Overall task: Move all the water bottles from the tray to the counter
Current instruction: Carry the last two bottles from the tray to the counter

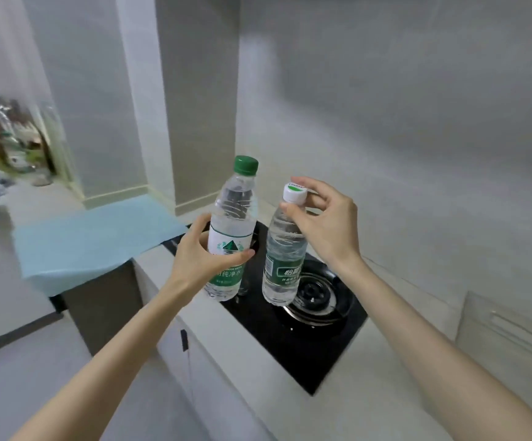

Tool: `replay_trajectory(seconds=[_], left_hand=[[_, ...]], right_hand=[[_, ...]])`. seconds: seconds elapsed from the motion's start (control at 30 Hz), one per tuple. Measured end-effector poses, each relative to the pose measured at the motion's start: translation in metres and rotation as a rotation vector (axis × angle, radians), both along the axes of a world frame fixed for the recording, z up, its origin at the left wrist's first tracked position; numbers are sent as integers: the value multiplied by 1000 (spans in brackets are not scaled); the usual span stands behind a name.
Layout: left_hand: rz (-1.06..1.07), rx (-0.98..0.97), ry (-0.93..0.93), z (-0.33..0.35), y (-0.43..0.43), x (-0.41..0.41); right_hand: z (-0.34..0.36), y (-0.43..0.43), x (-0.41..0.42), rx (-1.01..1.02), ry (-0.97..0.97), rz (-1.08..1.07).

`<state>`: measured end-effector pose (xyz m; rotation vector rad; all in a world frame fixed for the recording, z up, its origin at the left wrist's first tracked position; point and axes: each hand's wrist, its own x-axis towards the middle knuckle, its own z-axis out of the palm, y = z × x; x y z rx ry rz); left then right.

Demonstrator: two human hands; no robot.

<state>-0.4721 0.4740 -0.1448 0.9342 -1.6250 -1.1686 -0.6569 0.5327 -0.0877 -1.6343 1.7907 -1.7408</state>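
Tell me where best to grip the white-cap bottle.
Wrap the white-cap bottle at its labelled waist, coming from the right. The right hand only pinches the cap, so it hangs tilted; the label band is straight-sided, and the green-cap bottle crowds the left.

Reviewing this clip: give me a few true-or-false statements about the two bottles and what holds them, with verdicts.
1. The left grip wraps the label of the clear plastic bottle with the green cap. True.
2. The right grip holds the clear plastic bottle with the white cap by its base. False: it pinches it just below the cap.
3. Both bottles stand on the counter. False: both are held aloft over the black glass stove top.
4. Both bottles are capped. True.
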Motion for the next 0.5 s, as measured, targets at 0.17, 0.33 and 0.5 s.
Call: replay_trajectory(seconds=[0.17,0.33,0.5], left_hand=[[217,1,12,-1,-17,128],[396,-19,14,-4,-33,275],[564,-29,-5,0,-38,409]], right_hand=[[-3,-50,116,7,17,218],[-10,-97,255,14,-28,398],[-16,-134,387,8,-63,555]])
